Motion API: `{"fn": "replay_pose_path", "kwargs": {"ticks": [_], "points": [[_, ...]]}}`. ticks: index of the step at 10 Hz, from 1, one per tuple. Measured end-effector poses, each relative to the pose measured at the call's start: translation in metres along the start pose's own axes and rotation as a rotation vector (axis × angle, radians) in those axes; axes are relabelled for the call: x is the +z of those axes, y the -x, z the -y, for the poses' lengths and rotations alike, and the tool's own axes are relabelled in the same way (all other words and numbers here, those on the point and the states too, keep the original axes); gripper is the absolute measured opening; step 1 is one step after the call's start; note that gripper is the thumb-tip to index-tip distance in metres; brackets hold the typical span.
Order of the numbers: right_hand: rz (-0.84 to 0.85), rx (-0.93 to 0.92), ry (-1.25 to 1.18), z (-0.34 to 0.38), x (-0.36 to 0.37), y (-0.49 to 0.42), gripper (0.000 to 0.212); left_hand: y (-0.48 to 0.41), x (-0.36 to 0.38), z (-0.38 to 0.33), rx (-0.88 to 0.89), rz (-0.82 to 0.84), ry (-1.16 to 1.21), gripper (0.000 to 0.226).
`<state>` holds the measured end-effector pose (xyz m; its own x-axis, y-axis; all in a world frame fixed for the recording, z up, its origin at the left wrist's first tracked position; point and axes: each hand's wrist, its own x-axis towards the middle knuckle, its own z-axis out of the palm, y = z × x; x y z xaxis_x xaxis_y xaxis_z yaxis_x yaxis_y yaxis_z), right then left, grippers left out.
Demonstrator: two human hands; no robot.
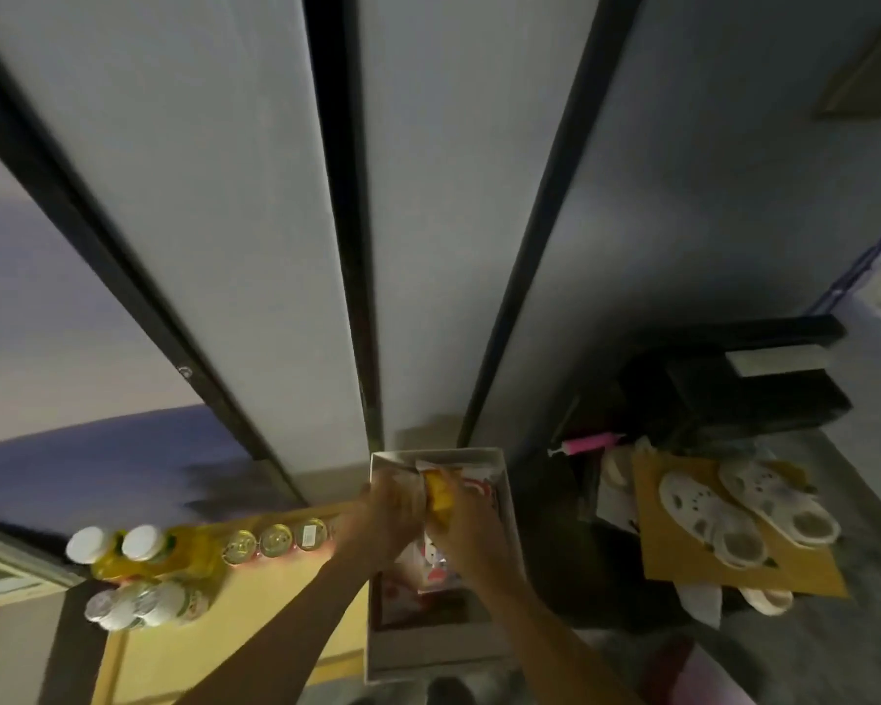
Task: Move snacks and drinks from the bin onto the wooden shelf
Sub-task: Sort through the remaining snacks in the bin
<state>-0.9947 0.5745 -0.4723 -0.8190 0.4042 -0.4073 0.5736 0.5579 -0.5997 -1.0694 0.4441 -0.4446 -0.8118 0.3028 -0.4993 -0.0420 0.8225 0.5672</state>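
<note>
Right hand grip is curling round a yellow plastic snack packet, pinching it at the far end of the open pale cardboard bin; packet is not yet lifted clear. Left hand is touching a pale wrapper beside it, probably steadying the pile. Too blurred, so cannot tell whether its grip is closing or spread. Yellow-toned wooden shelf is lying just left of the bin, already carrying round metal cans and white-capped yellow drink bottles, lined along the back, likely keeping front space for more.

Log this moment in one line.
stage: pick | right hand grips yellow packet at bin | left hand beside it, grip unclear | shelf holds bottles, cans
</note>
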Motion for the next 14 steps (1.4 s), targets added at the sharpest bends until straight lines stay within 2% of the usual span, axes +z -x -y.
{"fn": "replay_pose_path", "kwargs": {"ticks": [1,2,3,4,5,6,7,9,11,12,14], "points": [[-0.017,-0.043,0.041,-0.027,0.029,-0.036,0.057,-0.009,0.015,-0.008,-0.034,-0.081,-0.083,0.077],[0.016,-0.061,0.05,-0.016,0.012,-0.031,0.063,-0.01,0.03,-0.004,-0.082,-0.163,-0.157,0.076],[0.01,-0.165,0.134,-0.027,0.018,-0.043,0.051,-0.009,0.049,0.005,-0.004,-0.264,-0.242,0.082],[-0.014,-0.224,0.191,-0.048,0.029,-0.054,0.078,-0.008,0.051,0.01,-0.018,-0.246,-0.229,0.105],[0.032,-0.222,0.293,-0.034,-0.001,-0.036,0.098,0.001,0.039,0.01,-0.031,-0.246,-0.191,0.118],[0.057,-0.239,0.306,-0.015,-0.035,-0.016,0.106,0.016,0.018,0.013,-0.001,-0.248,-0.151,0.111],[0.063,-0.265,0.359,-0.001,-0.055,-0.007,0.095,0.038,-0.006,0.018,-0.001,-0.277,-0.185,0.103],[0.121,-0.499,0.411,0.062,-0.067,0.026,0.086,0.107,-0.055,0.044,0.021,-0.439,-0.12,0.084],[0.171,-0.761,0.45,0.17,-0.002,0.092,0.104,0.205,-0.119,0.138,-0.059,-0.642,-0.052,0.084],[0.185,-0.893,0.45,0.229,0.05,0.145,0.1,0.274,-0.149,0.203,-0.141,-0.746,-0.004,0.093],[0.295,-1.132,0.48,0.337,0.166,0.277,0.097,0.435,-0.193,0.343,-0.302,-0.951,0.018,0.092]]}}
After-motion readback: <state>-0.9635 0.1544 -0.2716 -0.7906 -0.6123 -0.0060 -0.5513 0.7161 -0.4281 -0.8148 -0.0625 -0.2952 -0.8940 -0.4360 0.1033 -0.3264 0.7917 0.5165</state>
